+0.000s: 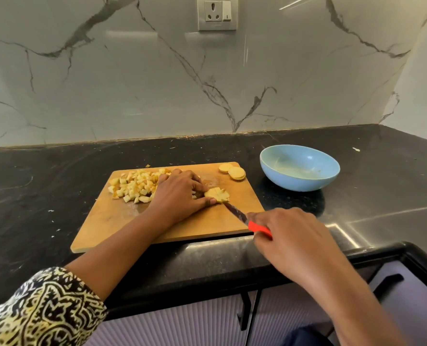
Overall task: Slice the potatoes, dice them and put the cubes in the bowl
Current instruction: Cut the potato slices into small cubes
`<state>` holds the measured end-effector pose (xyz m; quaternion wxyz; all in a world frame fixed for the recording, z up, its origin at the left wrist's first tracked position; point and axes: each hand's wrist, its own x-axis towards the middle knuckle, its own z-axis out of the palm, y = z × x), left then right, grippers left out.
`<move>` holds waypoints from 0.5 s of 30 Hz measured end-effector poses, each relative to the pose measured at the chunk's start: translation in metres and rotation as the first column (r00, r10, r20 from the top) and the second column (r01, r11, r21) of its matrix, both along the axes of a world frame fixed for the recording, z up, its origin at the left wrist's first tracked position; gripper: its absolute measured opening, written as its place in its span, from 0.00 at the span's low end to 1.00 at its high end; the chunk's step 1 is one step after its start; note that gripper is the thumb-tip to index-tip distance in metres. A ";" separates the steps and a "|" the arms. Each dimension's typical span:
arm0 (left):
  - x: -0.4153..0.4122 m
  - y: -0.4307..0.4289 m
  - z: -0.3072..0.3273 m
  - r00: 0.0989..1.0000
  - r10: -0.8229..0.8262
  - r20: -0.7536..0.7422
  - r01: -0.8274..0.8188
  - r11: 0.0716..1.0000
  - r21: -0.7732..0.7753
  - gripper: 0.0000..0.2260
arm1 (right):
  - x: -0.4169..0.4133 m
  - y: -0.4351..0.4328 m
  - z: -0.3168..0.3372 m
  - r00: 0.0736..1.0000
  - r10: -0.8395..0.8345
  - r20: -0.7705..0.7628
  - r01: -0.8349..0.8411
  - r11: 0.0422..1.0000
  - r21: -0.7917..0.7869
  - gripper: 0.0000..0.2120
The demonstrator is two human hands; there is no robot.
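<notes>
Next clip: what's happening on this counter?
A person is dicing potato on a wooden cutting board. The left hand holds a partly cut potato slice while the right hand grips a red-handled knife, its tip at the slice. A pile of cubes lies beside the left hand, uncut slices wait near the blue bowl, which holds no cubes yet.

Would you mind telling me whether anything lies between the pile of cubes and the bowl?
Yes: the left hand and the slice it steadies sit between the cubes and the bowl, and two uncut slices lie nearer the bowl.
</notes>
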<state>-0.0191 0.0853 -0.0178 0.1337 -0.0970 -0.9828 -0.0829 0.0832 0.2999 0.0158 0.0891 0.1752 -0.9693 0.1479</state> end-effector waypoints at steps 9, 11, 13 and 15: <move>0.001 -0.007 0.001 0.998 0.023 -0.062 -0.020 0.998 0.057 0.17 | -0.032 -0.035 -0.023 0.997 -0.070 -0.024 0.067 0.989 -0.134 0.20; 0.000 -0.007 0.000 0.997 0.019 -0.069 -0.015 0.998 0.060 0.17 | -0.033 -0.038 -0.028 0.997 -0.069 -0.025 0.065 0.988 -0.139 0.21; -0.002 -0.007 -0.001 0.997 0.013 -0.072 -0.008 0.998 0.064 0.16 | -0.034 -0.041 -0.031 0.998 -0.058 -0.035 0.053 0.991 -0.124 0.21; -0.003 -0.007 -0.002 0.998 0.005 -0.069 0.000 0.997 0.075 0.15 | -0.037 -0.044 -0.030 0.998 -0.047 -0.041 0.043 0.995 -0.086 0.21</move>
